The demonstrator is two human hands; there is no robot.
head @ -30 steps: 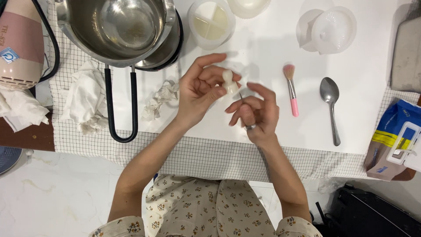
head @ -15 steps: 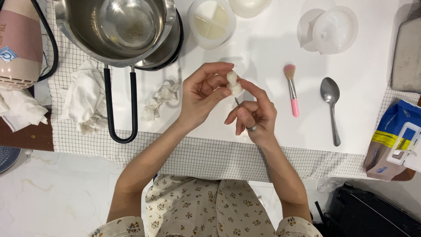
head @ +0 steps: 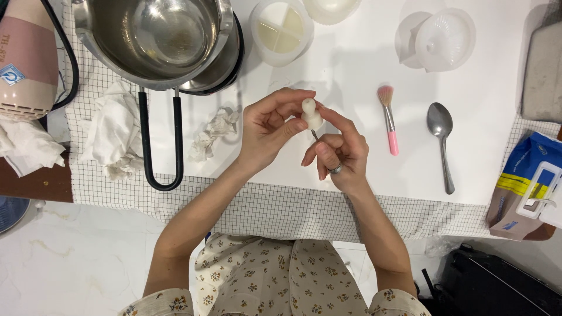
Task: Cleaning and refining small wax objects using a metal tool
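Both hands are up over the middle of the white counter [head: 468, 152], working on one small white piece [head: 311, 114], rounded like a little figure with a knob on top. The left hand [head: 266, 131] pinches it between thumb and fingertips; the right hand [head: 339, 153] is curled around a thin metal tool whose tip shows just below the piece, with its forefinger laid along the piece's right side. So both hands are closed, one on the piece, one on the tool.

The hold looks light to me, only fingertips on a smooth, rounded form. A push from the tool could pop it loose, and it would drop to the counter or roll off the near edge onto the lap. The narrow neck below the knob looks like the weak spot; pressure there might snap or dent it. The tool tip sits close to the left thumb, so a slip could jab it.

The pink brush [head: 389, 117] and spoon [head: 442, 146] lie well apart to the right, the steel pans [head: 158, 41] far left.
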